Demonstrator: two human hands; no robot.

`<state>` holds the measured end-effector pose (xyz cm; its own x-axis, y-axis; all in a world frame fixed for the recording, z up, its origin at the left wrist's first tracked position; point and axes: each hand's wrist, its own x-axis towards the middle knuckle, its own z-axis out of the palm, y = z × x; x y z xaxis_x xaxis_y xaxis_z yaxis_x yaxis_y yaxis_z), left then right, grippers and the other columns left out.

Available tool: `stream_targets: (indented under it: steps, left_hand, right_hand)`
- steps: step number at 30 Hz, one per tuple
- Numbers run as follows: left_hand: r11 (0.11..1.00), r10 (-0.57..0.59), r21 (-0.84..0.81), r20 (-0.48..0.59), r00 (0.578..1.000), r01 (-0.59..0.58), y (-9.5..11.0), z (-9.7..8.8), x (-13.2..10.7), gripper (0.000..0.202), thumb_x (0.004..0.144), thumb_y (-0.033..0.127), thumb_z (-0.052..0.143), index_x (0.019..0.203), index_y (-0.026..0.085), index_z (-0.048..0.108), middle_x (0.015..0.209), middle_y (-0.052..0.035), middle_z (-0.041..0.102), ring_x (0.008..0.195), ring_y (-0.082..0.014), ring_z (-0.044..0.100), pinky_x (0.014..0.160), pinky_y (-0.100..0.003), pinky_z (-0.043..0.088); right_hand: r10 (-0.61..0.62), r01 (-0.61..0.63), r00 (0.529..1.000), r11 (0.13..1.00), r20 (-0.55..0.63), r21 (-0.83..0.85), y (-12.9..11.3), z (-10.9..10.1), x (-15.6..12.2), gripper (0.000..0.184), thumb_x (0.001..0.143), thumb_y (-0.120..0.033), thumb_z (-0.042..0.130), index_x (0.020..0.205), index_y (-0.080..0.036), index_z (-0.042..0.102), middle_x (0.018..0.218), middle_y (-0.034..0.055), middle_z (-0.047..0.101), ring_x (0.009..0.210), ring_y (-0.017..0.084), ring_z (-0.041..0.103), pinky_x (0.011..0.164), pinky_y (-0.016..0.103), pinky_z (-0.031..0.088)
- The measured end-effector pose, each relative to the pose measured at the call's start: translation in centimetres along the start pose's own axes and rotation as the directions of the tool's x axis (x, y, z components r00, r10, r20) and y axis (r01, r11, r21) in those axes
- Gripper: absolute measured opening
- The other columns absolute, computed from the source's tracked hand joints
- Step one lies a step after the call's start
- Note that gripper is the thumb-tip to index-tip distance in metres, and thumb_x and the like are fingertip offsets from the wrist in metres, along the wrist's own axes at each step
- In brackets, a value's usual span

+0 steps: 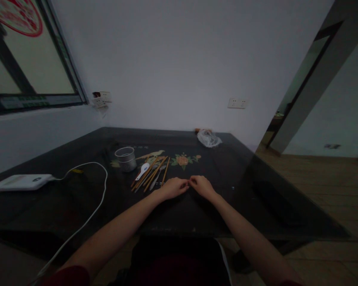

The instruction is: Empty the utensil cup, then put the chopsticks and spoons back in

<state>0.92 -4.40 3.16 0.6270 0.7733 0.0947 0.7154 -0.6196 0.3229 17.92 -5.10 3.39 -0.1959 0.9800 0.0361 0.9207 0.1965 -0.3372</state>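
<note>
The left hand (pixel 176 187) and right hand (pixel 201 186) meet near the middle of the table (pixel 107 214), fingers curled inward and fingertips touching or almost so. The gap between finger and thumb looks narrow on both; whether anything is pinched there I cannot tell. The wrists are low, close to the tabletop, and the forearms reach in from the near edge.

Just beside the left hand, on its left, lies a loose pile: chopsticks (pixel 155 174), slanting away to the right, with metal spoons (pixel 155 178) among them and a white spoon (pixel 142 171) on top, its handle toward the person. One chopstick lies a little apart at the right of the pile, nearest the left hand. Left of the pile, and behind it, a grey cup (pixel 128 163) stands upright.

Beyond the hands a flower print (pixel 183 159) marks the dark tabletop. Farther back, by the wall (pixel 173 79), sits a crumpled clear bag (pixel 208 138). Well to the left lies a white device (pixel 20 182), its cable (pixel 105 186) looping down off the near edge. To the right, a dark flat thing (pixel 276 202) is too dim to identify.
</note>
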Motion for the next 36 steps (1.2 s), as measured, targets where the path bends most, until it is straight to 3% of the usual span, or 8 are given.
stream_targets:
  steps: [36]
  left_hand:
    - [0.999, 0.029, 0.035, -0.001, 1.000, -0.029, -0.30, 0.20, 0.02, 0.020, 0.088, 0.032, 0.047, 0.093, 0.022, 0.063, 0.082, -0.0030, 0.068, 0.073, -0.0165, 0.063, 0.063, -0.022, 0.040]
  right_hand:
    - [-0.005, 0.005, 1.000, 1.000, 0.014, 0.017, 0.10, -0.06, 0.02, 0.024, 0.089, -0.033, 0.045, 0.087, -0.023, 0.067, 0.085, 0.0046, 0.069, 0.078, 0.016, 0.061, 0.059, 0.023, 0.029]
